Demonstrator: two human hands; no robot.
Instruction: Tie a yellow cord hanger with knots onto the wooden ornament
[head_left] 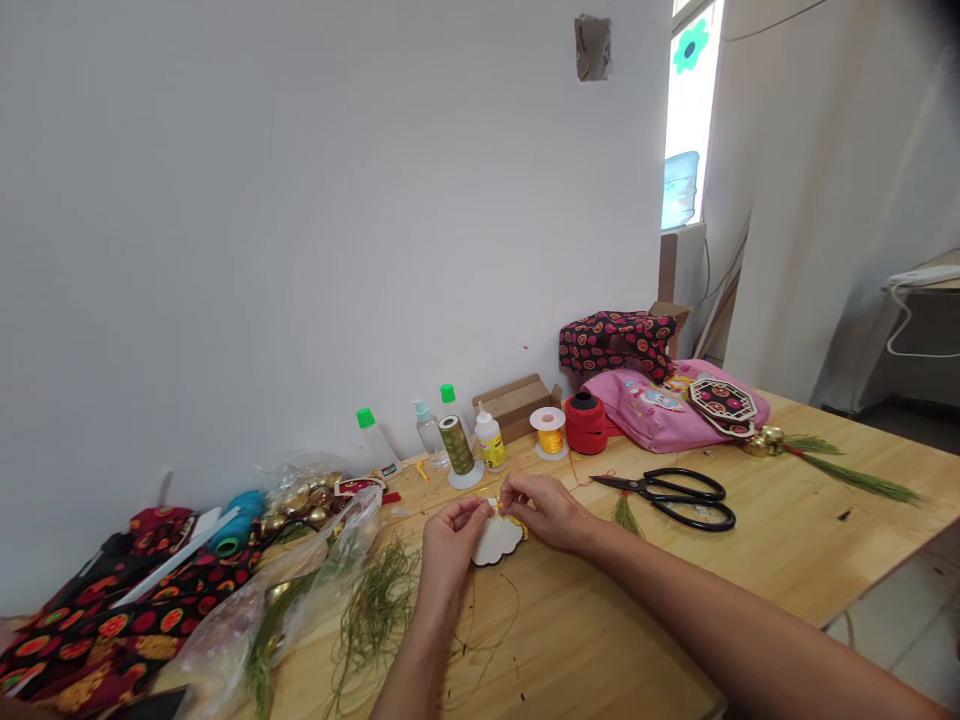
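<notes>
A small white flat piece with a scalloped, dark-edged rim (pixel 498 542) is held just above the table between my two hands. My left hand (pixel 455 530) is closed at its left side, thumb and fingers pinched near the top edge. My right hand (pixel 546 508) is closed at the upper right of the piece, fingertips pinched where a bit of yellow cord (pixel 498 504) shows. The exact grip of the fingertips on the cord is too small to make out. More yellow shows at the piece's right edge, under my right hand.
Black-handled scissors (pixel 679 492) lie to the right, near a green tassel (pixel 627 513). Behind stand a glue bottle (pixel 491 443), an olive thread cone (pixel 457 447), a yellow cord spool (pixel 550 440) and a red spool (pixel 586 425). Loose green threads (pixel 375 605) and patterned cloth (pixel 112 625) lie left.
</notes>
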